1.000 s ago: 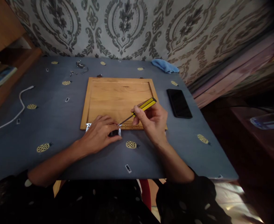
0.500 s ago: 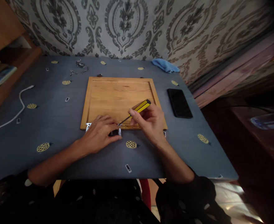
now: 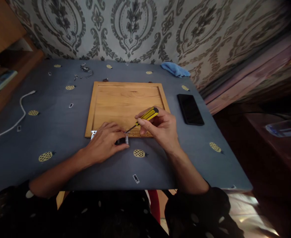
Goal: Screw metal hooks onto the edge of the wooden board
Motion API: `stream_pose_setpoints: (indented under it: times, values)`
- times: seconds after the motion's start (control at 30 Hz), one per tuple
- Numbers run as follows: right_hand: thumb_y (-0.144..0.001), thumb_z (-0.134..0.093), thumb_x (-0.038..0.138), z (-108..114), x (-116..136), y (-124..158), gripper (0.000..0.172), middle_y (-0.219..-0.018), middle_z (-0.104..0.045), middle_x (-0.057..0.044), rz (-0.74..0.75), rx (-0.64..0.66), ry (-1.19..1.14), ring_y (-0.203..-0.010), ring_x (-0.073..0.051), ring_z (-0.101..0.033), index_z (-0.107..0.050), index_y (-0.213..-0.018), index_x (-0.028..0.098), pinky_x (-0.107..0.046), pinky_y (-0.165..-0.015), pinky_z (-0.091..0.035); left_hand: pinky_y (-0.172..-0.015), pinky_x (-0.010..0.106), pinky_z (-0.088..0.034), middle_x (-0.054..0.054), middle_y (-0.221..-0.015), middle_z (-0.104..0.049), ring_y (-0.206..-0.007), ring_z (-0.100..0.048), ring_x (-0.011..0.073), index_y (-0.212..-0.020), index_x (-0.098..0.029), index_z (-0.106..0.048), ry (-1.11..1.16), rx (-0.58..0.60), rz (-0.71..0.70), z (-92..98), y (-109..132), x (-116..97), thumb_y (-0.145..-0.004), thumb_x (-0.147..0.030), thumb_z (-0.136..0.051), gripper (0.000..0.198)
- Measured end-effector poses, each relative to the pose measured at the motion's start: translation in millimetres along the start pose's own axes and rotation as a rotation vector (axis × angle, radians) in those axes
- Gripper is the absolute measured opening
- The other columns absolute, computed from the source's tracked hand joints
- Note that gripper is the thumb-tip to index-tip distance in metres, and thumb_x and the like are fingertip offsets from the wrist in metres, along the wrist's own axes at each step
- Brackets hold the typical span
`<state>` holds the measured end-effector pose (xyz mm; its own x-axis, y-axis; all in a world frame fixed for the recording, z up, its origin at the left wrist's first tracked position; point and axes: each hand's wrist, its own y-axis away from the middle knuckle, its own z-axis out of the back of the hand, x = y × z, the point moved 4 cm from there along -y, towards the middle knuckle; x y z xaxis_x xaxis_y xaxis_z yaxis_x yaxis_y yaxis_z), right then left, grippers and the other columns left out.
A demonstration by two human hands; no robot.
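My right hand (image 3: 160,127) grips a screwdriver (image 3: 148,115) with a yellow and black handle. Its shaft slants down to the left, and the tip meets the near edge of a framed wooden panel (image 3: 125,102), beside my left fingertips. With its thumb below and fingers above, my left hand (image 3: 108,140) holds a shiny metal fitting (image 3: 127,140) with a dark middle against that edge. A holed metal plate (image 3: 93,133) shows at the left side of this hand; most of what lies beneath the palm is hidden. Small holes dot the panel's edge right of the tip.
A black phone (image 3: 190,109) lies right of the panel, a blue cloth (image 3: 175,69) behind it. Small metal parts (image 3: 85,68) sit at the back left. A white cable (image 3: 23,109) runs along the left, near a wooden shelf (image 3: 33,61). A patterned wall (image 3: 95,29) bounds the back.
My right hand has shifted slightly right and turned a little, and the screwdriver handle has rolled and dipped slightly with it. My left hand and the panel stay in place.
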<state>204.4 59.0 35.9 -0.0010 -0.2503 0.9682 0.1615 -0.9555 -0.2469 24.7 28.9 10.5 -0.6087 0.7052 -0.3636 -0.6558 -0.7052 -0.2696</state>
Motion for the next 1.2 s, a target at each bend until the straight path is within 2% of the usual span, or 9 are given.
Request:
stream_pose_setpoints:
  times: [0.2, 0.33, 0.47, 0.6, 0.77, 1.2]
  values:
    - [-0.081, -0.08, 0.046, 1.5, 4.4, -0.4, 0.031, -0.093, -0.076, -0.002, 0.011, 0.092, -0.035, -0.055, -0.008, -0.065, -0.07, -0.095, 0.02, -0.025, -0.058, -0.061, -0.083, 0.039, -0.046, 0.006, -0.104, -0.075, -0.099, -0.066, 0.0249, -0.105, -0.018, -0.074, -0.002, -0.019, -0.011, -0.6, 0.3, 0.1, -0.089, -0.04, -0.075, 0.027]
    - [-0.076, -0.086, 0.039, 1.5, 4.3, -0.4, 0.025, -0.087, -0.075, 0.0, 0.041, 0.058, -0.04, -0.053, -0.007, -0.064, -0.071, -0.083, 0.02, -0.023, -0.053, -0.06, -0.084, 0.039, -0.046, 0.006, -0.104, -0.076, -0.098, -0.066, 0.0249, -0.104, -0.017, -0.074, 0.002, -0.025, -0.013, -0.8, 0.5, 0.0, -0.088, -0.039, -0.076, 0.027]
    - [-0.072, -0.089, 0.037, 1.1, 3.6, -0.6, 0.029, -0.082, -0.072, 0.002, 0.069, 0.01, -0.057, -0.049, -0.006, -0.062, -0.065, -0.075, 0.02, -0.021, -0.047, -0.056, -0.085, 0.04, -0.046, 0.005, -0.105, -0.076, -0.1, -0.066, 0.0253, -0.104, -0.018, -0.074, 0.0, -0.017, -0.005, -0.5, 0.1, 0.0, -0.089, -0.039, -0.076, 0.026]
    - [-0.076, -0.086, 0.04, 1.0, 2.9, -1.6, 0.028, -0.082, -0.071, 0.002, 0.072, 0.034, -0.053, -0.05, -0.006, -0.064, -0.067, -0.079, 0.02, -0.021, -0.049, -0.057, -0.084, 0.039, -0.047, 0.006, -0.105, -0.076, -0.099, -0.066, 0.025, -0.104, -0.018, -0.074, -0.005, -0.005, -0.004, -0.3, -0.2, -0.3, -0.089, -0.039, -0.075, 0.026]
    - [-0.078, -0.084, 0.04, 4.7, 2.1, -2.6, 0.026, -0.081, -0.068, 0.003, 0.092, -0.035, -0.02, -0.048, -0.005, -0.061, -0.068, -0.081, 0.02, -0.02, -0.047, -0.055, -0.083, 0.04, -0.047, 0.006, -0.103, -0.075, -0.097, -0.066, 0.025, -0.105, -0.017, -0.074, -0.003, -0.011, -0.009, -0.4, -0.1, -0.3, -0.089, -0.039, -0.076, 0.027]
    - [-0.077, -0.085, 0.04, 3.7, 3.5, -1.2, 0.027, -0.076, -0.065, 0.004, 0.071, 0.009, 0.015, -0.049, -0.007, -0.06, -0.068, -0.079, 0.02, -0.023, -0.049, -0.054, -0.084, 0.04, -0.046, 0.007, -0.106, -0.075, -0.099, -0.065, 0.0247, -0.105, -0.018, -0.074, -0.006, 0.004, 0.001, -1.4, 0.7, 1.2, -0.091, -0.041, -0.073, 0.027]
